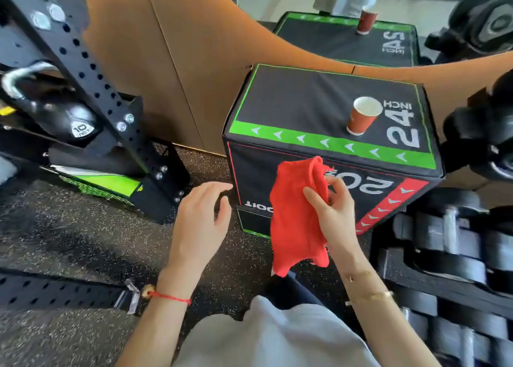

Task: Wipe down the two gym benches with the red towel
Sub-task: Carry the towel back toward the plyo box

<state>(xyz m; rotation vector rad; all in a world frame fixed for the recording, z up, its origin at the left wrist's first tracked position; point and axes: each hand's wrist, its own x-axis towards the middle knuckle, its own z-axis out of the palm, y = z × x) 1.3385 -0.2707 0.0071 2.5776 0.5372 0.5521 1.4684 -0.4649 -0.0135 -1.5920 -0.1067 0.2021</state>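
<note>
Holding the red towel (294, 216) ready ahead of wiping.

We find the right hand (333, 214) pinching its upper edge in curled fingers (315, 200), so it hangs lengthwise downward before the padded box (305, 102), off the floor. The left hand (200, 222) hovers beside it, relaxed and empty. A paper cup (363, 116) stands on the box. No bench is visible.

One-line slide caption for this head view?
Right hand holds a red towel before a black plyo box bearing a red paper cup; left hand open.
</note>
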